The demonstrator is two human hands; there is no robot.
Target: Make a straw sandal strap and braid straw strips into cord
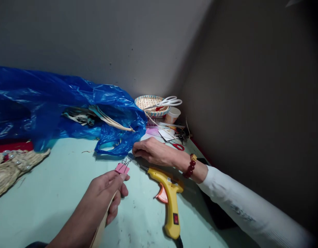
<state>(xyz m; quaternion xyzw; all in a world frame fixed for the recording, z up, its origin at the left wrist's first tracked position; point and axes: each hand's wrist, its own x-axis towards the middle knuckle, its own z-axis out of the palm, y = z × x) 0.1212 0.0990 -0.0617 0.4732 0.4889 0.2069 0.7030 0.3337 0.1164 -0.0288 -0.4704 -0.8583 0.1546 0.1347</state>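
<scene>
My left hand (109, 191) is closed around a long pale strip (103, 220), which looks like straw or husk and runs down out of view. A pink binder clip (122, 168) sticks up past its thumb, wire handles pointing away from me. Beyond the clip, my right hand (151, 151) reaches in low over the table, fingers pressed together by the blue bag's edge. What its fingertips hold, if anything, is hidden. Just below that hand lies a yellow hot glue gun (171, 196) with an orange trigger, nozzle pointing up and left.
A blue plastic bag (58, 93) with dried strips (109, 120) spreads along the wall. Behind my right hand are a woven basket (142, 101), white-handled scissors (171, 101), a paper cup (172, 115) and red-handled scissors (178, 147). A braided piece with beads (14, 165) lies at left.
</scene>
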